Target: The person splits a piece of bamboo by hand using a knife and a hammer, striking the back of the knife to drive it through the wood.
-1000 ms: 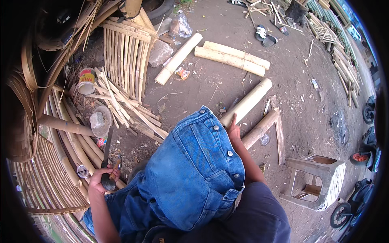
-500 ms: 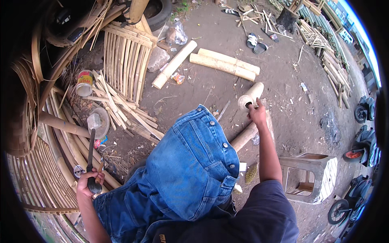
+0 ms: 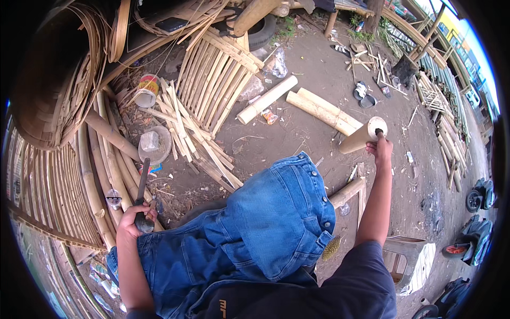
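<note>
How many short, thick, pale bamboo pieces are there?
4: one piece in the right hand, a side-by-side pair beyond it, another farther left. A browner length is partly hidden.

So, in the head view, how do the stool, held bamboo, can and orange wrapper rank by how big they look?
Largest to smallest:
Stool, though partly hidden
Bamboo in the right hand
Can
Orange wrapper

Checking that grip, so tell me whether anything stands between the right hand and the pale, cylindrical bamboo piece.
Nothing visible does: the right hand directly holds the pale bamboo piece at its open end. The left hand, with the long, dark-bladed knife, is off left.
</note>
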A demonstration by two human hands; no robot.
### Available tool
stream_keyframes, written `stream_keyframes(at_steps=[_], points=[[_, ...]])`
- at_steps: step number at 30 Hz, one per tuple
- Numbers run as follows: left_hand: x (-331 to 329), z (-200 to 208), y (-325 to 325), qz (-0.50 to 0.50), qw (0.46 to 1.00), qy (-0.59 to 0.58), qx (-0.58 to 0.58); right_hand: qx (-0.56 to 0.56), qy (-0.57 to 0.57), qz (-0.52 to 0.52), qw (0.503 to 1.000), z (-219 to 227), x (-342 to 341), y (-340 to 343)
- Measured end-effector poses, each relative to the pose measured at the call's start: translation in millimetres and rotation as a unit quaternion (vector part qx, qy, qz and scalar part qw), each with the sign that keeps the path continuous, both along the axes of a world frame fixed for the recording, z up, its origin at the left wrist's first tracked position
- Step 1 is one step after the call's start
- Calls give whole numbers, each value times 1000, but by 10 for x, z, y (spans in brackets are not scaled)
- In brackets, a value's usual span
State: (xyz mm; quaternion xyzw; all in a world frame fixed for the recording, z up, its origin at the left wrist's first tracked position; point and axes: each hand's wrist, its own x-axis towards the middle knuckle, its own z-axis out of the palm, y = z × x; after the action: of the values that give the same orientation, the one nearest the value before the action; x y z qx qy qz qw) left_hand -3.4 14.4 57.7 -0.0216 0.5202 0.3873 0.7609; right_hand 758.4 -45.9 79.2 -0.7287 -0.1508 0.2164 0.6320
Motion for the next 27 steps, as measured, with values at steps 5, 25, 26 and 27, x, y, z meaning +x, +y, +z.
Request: stream_keyframes(at_steps=[5, 25, 26, 27], points=[[-128, -46, 2, -5, 999, -18, 38, 10, 24, 123, 992, 629, -654, 328], [-258, 83, -219, 51, 989, -18, 141, -118, 117, 517, 840, 632, -4087, 1689], [-297, 39, -206, 47, 987, -35, 150, -129, 117, 523, 834, 554, -4216, 1712], [-318, 22, -205, 49, 987, -38, 148, -147, 130, 522, 830, 425, -4306, 1753]])
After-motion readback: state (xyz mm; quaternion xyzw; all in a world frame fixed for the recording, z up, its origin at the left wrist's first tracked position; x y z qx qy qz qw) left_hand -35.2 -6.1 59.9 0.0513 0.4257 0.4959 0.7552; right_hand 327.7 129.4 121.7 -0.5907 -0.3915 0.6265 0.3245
